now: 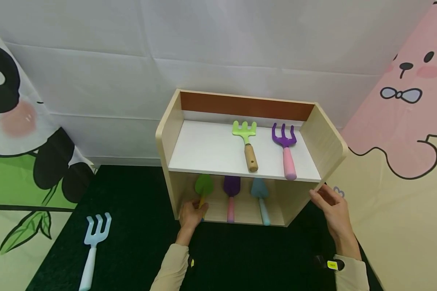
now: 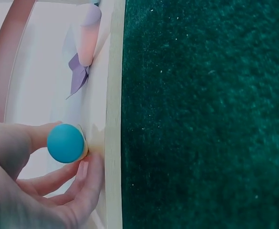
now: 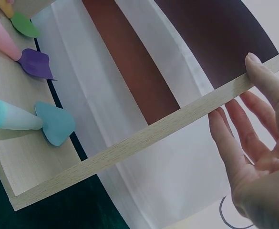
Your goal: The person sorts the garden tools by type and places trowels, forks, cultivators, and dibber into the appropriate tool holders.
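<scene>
A small two-level wooden shelf [image 1: 317, 141] stands in front of me. On its lower level, my left hand [image 1: 190, 214] pinches the yellow, blue-ended handle of a green hand trowel [image 1: 204, 185]; the round blue end [image 2: 65, 143] shows between thumb and fingers. Beside it lie a purple trowel [image 1: 232, 186] with a pink handle and a light blue trowel [image 1: 259, 188]. My right hand [image 1: 333, 208] grips the front edge of the shelf's right side panel [image 3: 129, 148], thumb on one face and fingers on the other.
On the upper level lie a green hand fork [image 1: 245, 131] with a wooden handle and a purple hand fork [image 1: 285, 140] with a pink handle. A light blue hand fork [image 1: 94, 238] rests on the dark green surface [image 1: 138, 242] at left. A white wall [image 1: 131, 81] rises behind.
</scene>
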Action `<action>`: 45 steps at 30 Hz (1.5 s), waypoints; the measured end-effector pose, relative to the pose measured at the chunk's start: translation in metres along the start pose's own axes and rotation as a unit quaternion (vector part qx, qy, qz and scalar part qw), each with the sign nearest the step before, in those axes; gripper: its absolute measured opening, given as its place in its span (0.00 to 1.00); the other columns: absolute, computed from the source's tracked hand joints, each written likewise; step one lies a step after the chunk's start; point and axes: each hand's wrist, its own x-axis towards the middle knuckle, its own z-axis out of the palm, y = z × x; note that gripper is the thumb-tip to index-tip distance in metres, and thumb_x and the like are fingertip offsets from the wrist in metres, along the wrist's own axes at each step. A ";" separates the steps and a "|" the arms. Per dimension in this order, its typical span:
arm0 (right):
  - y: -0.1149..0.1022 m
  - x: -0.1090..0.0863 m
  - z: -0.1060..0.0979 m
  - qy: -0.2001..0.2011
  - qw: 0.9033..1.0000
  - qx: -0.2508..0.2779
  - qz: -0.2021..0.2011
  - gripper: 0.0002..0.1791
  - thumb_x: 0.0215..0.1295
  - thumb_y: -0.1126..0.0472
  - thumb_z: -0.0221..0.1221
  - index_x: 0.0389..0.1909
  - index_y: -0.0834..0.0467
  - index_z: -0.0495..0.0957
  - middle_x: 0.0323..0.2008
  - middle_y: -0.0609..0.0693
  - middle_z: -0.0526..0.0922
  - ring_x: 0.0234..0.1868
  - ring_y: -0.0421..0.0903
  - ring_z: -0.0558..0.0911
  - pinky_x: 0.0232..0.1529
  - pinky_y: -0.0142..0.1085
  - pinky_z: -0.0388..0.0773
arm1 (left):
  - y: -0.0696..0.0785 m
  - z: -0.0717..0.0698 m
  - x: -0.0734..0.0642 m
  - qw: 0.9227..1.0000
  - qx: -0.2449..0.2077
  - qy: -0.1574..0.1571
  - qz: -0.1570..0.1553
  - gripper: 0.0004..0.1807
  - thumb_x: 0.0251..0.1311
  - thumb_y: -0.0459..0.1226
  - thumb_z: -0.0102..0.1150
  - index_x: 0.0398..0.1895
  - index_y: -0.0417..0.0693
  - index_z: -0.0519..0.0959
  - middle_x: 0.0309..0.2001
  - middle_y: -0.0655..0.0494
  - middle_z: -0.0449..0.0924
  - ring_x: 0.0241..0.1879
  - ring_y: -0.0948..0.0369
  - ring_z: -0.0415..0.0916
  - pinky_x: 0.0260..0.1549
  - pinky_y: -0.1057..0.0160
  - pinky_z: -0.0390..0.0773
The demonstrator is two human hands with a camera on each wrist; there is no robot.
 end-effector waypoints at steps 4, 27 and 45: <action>0.000 0.000 0.001 0.000 1.000 -0.005 0.000 0.23 0.74 0.61 0.61 0.68 0.56 0.76 0.51 0.37 0.81 0.50 0.35 0.82 0.51 0.23 0.78 | -0.001 -0.002 -0.003 1.000 -0.013 0.005 0.011 0.19 0.66 0.41 0.64 0.51 0.32 0.82 0.44 0.38 0.85 0.43 0.44 0.82 0.44 0.45 0.80; -0.002 0.000 0.000 -0.002 1.000 -0.016 0.016 0.26 0.74 0.58 0.62 0.70 0.55 0.74 0.53 0.38 0.79 0.52 0.35 0.81 0.51 0.23 0.78 | -0.011 -0.031 -0.037 0.998 -0.059 -0.001 -0.034 0.20 0.74 0.46 0.58 0.55 0.40 0.82 0.51 0.43 0.84 0.49 0.49 0.82 0.48 0.49 0.83; -0.004 -0.001 -0.004 -0.021 0.999 -0.040 0.004 0.27 0.76 0.56 0.60 0.72 0.57 0.71 0.55 0.37 0.78 0.53 0.33 0.80 0.52 0.23 0.77 | -0.038 -0.070 -0.062 0.998 -0.025 0.015 -0.052 0.17 0.75 0.41 0.57 0.56 0.38 0.80 0.49 0.42 0.82 0.46 0.51 0.81 0.47 0.50 0.82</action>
